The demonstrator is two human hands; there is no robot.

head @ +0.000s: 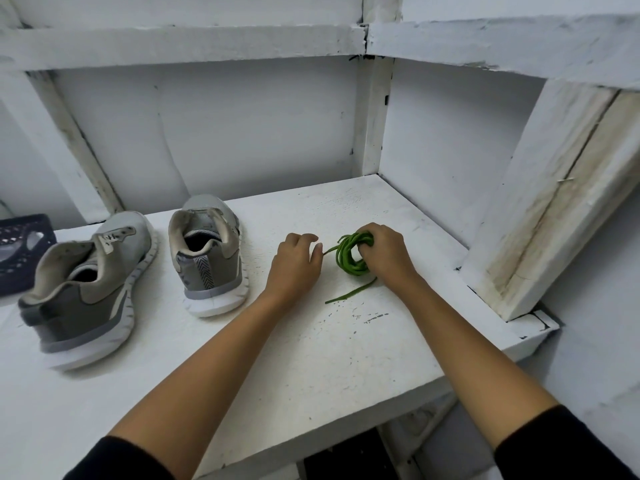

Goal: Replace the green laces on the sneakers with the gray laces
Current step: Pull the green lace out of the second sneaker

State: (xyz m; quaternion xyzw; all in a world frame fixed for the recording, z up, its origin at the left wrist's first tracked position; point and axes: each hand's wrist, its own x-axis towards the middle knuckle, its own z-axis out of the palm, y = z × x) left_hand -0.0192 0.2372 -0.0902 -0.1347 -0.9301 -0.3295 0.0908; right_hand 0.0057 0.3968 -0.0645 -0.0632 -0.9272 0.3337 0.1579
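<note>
Two grey sneakers stand on the white shelf (311, 358), heels toward me: the left sneaker (86, 292) and the right sneaker (207, 254). No laces show in either shoe from this side. To their right lies a coiled bundle of green laces (348, 258). My right hand (384, 252) grips the coil from the right, fingers curled over its top. My left hand (296, 263) pinches a loose green end that runs out of the coil to the left. Another green lace end (349, 292) trails on the shelf below the coil. No gray laces are in view.
A dark perforated basket (20, 251) sits at the far left behind the left sneaker. White walls and an upper shelf (190, 43) close in the space. A slanted white post (540, 202) stands at the right, close to my right hand.
</note>
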